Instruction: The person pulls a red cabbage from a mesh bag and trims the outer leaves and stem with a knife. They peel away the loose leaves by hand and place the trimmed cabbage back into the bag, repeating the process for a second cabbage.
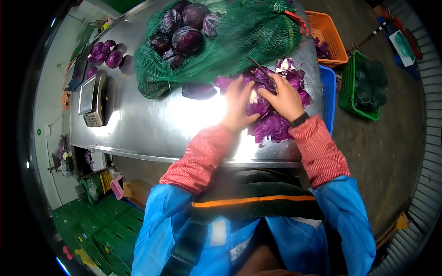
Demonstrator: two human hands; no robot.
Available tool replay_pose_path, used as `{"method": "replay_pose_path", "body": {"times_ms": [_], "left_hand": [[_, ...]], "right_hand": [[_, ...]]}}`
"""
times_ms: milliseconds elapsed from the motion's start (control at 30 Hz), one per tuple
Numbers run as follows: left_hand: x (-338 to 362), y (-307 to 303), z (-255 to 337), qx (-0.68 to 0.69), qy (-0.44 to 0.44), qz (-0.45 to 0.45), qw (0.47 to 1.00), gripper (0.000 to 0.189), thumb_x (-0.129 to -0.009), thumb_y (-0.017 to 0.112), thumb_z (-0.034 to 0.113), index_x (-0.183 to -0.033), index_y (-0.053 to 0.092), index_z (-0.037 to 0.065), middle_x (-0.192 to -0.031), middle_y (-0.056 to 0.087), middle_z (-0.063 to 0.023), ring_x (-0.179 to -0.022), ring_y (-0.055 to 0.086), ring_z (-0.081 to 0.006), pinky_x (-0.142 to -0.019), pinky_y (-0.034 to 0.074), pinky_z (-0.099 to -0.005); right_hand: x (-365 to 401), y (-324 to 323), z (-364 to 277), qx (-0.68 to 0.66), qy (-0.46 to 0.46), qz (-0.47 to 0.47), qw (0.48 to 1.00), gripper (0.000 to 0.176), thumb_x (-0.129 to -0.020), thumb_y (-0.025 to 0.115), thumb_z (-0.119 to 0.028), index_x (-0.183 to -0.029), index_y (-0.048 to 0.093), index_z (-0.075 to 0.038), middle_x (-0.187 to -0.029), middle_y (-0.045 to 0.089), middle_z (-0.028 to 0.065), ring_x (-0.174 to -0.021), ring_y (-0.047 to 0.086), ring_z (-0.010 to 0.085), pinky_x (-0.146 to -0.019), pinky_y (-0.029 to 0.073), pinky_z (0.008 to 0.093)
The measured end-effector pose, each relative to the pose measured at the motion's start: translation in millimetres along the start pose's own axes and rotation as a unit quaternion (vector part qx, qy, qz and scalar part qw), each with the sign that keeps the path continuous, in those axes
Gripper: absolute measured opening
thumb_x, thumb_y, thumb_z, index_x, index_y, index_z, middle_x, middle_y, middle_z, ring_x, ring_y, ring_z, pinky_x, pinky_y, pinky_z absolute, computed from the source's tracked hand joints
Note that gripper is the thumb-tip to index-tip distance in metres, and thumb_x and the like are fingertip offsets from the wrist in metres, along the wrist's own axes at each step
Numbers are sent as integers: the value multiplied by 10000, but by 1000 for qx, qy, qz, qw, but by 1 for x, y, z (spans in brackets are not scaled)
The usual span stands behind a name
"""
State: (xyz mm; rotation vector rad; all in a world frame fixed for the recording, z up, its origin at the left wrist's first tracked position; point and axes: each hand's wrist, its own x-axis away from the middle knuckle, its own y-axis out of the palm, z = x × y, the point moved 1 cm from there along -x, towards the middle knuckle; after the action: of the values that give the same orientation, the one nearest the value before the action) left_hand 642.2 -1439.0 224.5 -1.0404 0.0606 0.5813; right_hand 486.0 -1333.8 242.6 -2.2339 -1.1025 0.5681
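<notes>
Cabbage [259, 107] lay on the tabletop [147, 124] among loose purple leaves [274, 128], near a green net bag [255, 39]. The left hand [236, 105] gripped the cabbage from one side, while the right hand [286, 99] clasped a knife [258, 67] and touched the same cabbage.

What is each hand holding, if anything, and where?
The right hand apparently grips a knife, held end hidden; the left hand, spread, touches a purple cabbage along its left.

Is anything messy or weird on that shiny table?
A bit messy: loose purple cabbage leaves lie on the metal table near the right hand. They stand out because the cabbages in the green net bag look round and whole.
</notes>
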Motion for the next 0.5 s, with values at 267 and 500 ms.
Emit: {"method": "replay_pose_path", "body": {"times_ms": [267,500], "left_hand": [[17,0,-2,16,29,-53,998,994,-594,831,202,-1441,336,40,-1534,129,-298,-1412,173,-487,-1144,220,-536],[27,-1,-8,4,116,-60,991,969,-614,842,222,-1444,353,115,-1492,236,-301,-1373,253,-498,-1105,274,-581]], "right_hand": [[-31,9,21,93,-111,-12,989,165,-881,611,-228,-929,607,-70,-819,646,152,-751,630,368,-632,493,460],[-37,32,91,198,106,-13,974,401,-869,632,-371,-1091,583,-41,-883,676,221,-788,644,417,-692,502,500]]}}
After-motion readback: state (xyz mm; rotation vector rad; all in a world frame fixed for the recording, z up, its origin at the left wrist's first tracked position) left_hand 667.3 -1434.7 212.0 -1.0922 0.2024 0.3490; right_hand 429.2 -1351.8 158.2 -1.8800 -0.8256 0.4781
